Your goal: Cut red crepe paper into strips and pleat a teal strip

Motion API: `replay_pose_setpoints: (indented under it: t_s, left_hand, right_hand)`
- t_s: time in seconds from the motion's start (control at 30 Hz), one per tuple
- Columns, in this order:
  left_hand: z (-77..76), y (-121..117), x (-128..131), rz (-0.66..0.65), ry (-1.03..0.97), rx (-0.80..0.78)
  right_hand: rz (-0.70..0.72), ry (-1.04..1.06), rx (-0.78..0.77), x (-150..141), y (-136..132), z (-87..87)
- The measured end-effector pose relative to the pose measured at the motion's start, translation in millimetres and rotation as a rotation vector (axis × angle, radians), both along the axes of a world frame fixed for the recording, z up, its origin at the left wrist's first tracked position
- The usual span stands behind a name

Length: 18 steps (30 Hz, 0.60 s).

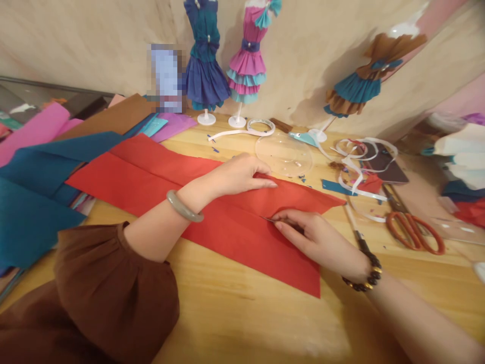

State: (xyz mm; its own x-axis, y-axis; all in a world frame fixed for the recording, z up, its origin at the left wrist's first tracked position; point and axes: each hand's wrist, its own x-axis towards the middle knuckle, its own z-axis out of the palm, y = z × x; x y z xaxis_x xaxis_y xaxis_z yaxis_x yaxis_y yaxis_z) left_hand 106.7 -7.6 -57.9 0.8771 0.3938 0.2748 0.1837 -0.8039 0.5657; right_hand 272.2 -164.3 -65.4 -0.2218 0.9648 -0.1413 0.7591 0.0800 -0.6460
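Note:
A long red sheet [231,237], paper or thin cloth, lies across the table with a lengthwise fold or crease. My left hand [244,174] rests on its far part, thumb and curled fingers closed about the raised upper layer near the far edge. To the right, my right hand [306,230] is closed in a pinch on a thin, dark, pointed piece [267,219]. Its tip lies at the crease; the rest is hidden in the fingers, so I cannot tell its kind.
Orange-handled scissors [415,230] and a brush-like stick [358,232] lie at right, near white tape coils [359,151]. Behind the sheet stand a blue dress form [206,65], a pink one [248,65] and a leaning brown one [359,76]. Coloured sheets [34,202] pile up at left.

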Motion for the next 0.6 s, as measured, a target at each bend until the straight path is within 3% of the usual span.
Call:
replay_pose_setpoints:
  t_s: [0.6]
  left_hand:
    - [2.4, -1.3, -0.5, -0.001, -0.013, -0.014]
  right_hand:
    - [0.004, -0.040, 0.039, -8.3, 5.3, 3.5]
